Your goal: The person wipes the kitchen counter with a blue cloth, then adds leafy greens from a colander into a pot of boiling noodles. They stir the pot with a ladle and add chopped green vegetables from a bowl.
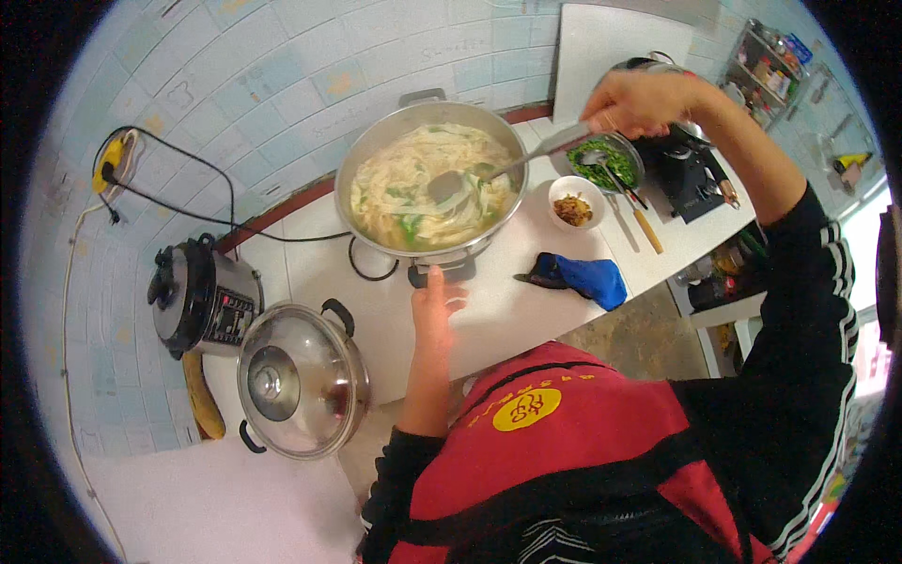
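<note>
My right hand point(638, 102) is closed around the handle of a metal ladle point(546, 144), whose head lies in the wide metal pan point(523, 185). Noodles in broth with green leaves point(423, 183) fill the pan. My left hand point(437, 303) is at the pan's near handle point(442, 266), with its thumb towards it and other fingers partly spread; whether it grips the handle is unclear. Right of the pan are a white bowl point(557, 215) of brown bits and a bowl of chopped greens point(606, 176) with a spoon point(593, 158) in it.
A blue cloth point(595, 280) lies on the white counter point(493, 303). To the left stand an electric pressure cooker point(204, 296) and a glass-lidded pot point(303, 381). A black cord point(292, 240) runs to the pan's area. A black stove point(683, 183) is at the right.
</note>
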A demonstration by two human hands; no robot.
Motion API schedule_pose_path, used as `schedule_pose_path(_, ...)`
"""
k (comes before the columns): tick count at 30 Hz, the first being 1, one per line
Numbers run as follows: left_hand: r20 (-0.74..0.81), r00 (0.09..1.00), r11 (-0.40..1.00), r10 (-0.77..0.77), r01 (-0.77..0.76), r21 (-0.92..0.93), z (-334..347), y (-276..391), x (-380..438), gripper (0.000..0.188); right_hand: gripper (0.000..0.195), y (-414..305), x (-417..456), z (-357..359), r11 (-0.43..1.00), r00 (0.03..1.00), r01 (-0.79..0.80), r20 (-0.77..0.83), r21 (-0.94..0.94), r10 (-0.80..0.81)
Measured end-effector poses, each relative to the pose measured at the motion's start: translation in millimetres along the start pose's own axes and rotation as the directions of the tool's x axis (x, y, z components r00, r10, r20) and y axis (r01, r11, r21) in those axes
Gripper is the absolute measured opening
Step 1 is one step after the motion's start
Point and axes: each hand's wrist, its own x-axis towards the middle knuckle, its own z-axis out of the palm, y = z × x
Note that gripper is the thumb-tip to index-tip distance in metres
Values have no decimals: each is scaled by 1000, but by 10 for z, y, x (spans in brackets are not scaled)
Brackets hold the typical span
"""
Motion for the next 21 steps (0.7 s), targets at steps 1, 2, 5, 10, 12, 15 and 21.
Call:
schedule_pose_path(1, -49, 999, 1000, -4, 4, 0, -46, -35, 20, 47, 37, -193, 45, -65, 983, 1000, -19, -15, -184, 17)
schedule_pose_path(2, -30, 1000, 1000, -4, 4, -5, -48, -36, 22, 47, 32, -317, 23, -108, 931, 998, -51, -43, -361, 38)
schedule_pose_path(5, 23, 999, 1000, -22, 22, -4, -73, -46, 49, 49, 21, -333, -17, -105, 458, 859, 178, -90, -871, -505)
schedule_pose_path(10, 52, 997, 999, -49, 49, 1, -109, -63, 72, 49, 11, -552, -81, 201, 317, 832, -57, -220, -947, -509)
schedule_pose_path(12, 58, 997, 999, -45, 46, -18, -91, -90, 85, 49, 15, -496, -120, 279, 273, 795, -109, -249, -956, -553)
schedule_pose_path(15, 71, 996, 998, -54, 55, -25, -84, -66, 68, 48, 22, -441, -205, 358, 260, 756, -146, -277, -955, -593)
schedule_pose_path(21, 91, 993, 997, -76, 75, 4, -117, -48, 69, 46, 22, -317, -367, 620, 452, 743, -200, -435, -869, -508)
